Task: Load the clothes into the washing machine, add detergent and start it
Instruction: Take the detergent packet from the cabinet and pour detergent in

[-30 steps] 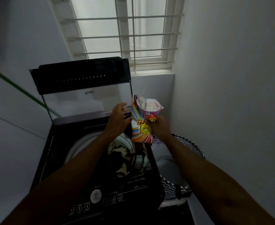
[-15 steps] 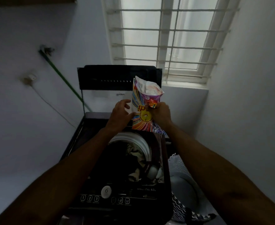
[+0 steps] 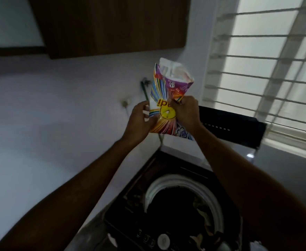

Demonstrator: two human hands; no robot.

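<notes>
Detergent packet (image 3: 168, 98): held upright, mouth open, raised above the machine.
Left hand (image 3: 141, 120): grips the packet's left edge.
Right hand (image 3: 185, 113): pinches its right side.
Washing machine (image 3: 166, 205): lid (image 3: 230, 127) up; clothes (image 3: 181, 203) already inside the drum.
Remaining: judged, pouring detergent, closing lid, starting.

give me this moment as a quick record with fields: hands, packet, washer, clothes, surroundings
left hand: left hand grips the left edge of the detergent packet
right hand: right hand pinches the packet's right side at mid-height
packet: upright, top torn open, held in front of the wall, up and to the left of the drum
washer: washing machine with lid raised
clothes: dark clothes in the drum
surroundings: brown cabinet above, barred window at right
</notes>
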